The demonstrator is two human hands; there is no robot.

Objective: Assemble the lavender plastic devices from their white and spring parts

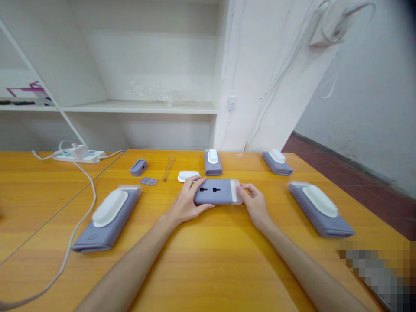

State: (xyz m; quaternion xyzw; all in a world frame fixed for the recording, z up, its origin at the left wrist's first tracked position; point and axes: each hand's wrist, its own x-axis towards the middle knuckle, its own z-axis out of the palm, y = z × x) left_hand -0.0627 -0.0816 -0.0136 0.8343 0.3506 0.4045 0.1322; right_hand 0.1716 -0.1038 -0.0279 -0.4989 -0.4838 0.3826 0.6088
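A wooden table (208,260) carries lilac cases topped with white brushes at nine o'clock (107,219), three o'clock (320,209), twelve (212,163) and one (277,162). At eleven lie a power strip (79,154), small lilac cap (138,167), spring (168,168) and loose white brush (187,175).

purple case (216,191) L end hidden under left hand (186,201) | R-hand (255,203) fingertips behind case's clear end | lower-R corner pixelated, contents n/a | white cable (69,242) cut off at lower-L edge | small purple bits (148,180) centre-L too small to ID
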